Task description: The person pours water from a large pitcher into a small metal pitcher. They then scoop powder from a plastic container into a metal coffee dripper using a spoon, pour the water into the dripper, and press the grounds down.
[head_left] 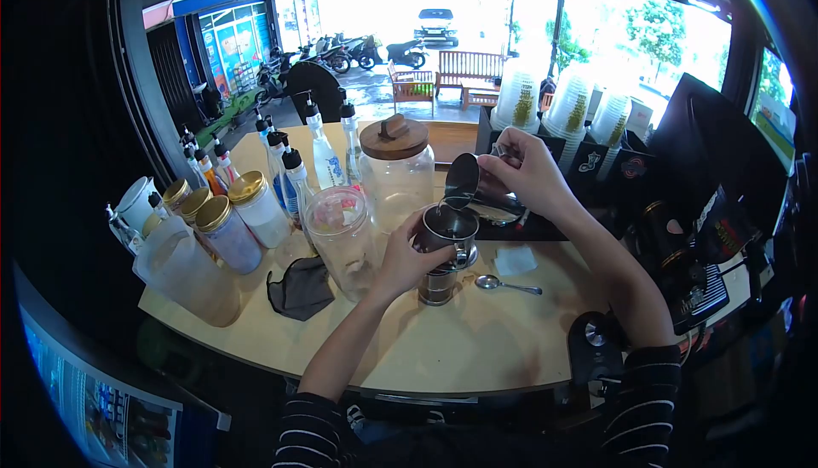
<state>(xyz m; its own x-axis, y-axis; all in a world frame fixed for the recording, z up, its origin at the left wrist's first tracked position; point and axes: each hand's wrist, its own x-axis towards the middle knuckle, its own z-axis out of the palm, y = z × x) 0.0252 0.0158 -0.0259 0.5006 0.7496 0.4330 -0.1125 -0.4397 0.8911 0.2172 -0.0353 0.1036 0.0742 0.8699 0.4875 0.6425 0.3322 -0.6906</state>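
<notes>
My right hand [538, 174] grips the handle of a metal pitcher [492, 200], tilted with its mouth to the left. A thin stream of clear liquid seems to fall from its lip. Below it, my left hand [405, 257] is wrapped round a steel cup with a side handle [452, 228]. That cup is upright, over a smaller metal vessel [437, 288] on the table; whether they touch I cannot tell. Right of them lie a spoon [511, 285] and a folded white tissue [516, 259].
Left of my hands stand a clear jar [343, 242], a wooden-lidded jar [396, 187], several pump bottles and gold-lidded jars. A dark cloth [302, 289] lies on the table [486, 353]. Stacked plastic cups [569, 110] stand at the back right, dark equipment [682, 272] at the right edge.
</notes>
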